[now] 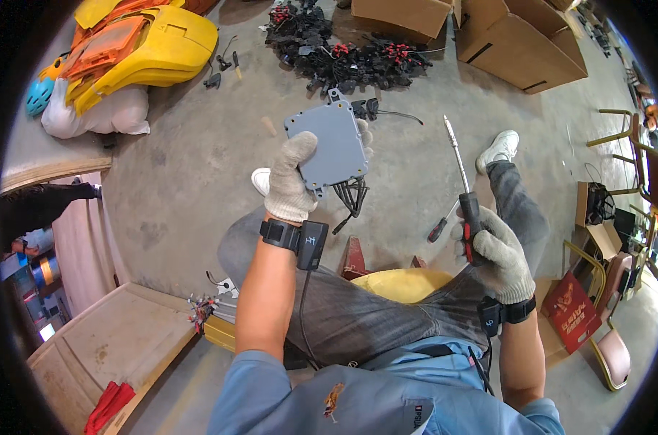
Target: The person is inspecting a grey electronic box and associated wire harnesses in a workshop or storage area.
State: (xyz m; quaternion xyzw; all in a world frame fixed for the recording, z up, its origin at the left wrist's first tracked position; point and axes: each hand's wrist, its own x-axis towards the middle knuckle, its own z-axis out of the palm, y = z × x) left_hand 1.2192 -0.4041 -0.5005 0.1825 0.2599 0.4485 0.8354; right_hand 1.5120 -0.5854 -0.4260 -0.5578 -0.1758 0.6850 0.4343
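Right hand point(492, 254) grips screwdriver point(462, 177) — left hand point(292, 181) holds grey box point(329, 145).

gloves: grey knit | wristbands: black | sleeves: blue | trousers: grey

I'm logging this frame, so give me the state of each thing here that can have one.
Left hand: gloved, gripping the grey box, raised.
Grey box: closed, held up, black wires hanging from its lower edge.
Right hand: gloved, closed around the screwdriver handle.
Screwdriver: held, tip up, touching nothing.
Second screwdriver: lying on the floor.
Cardboard boxes: open.
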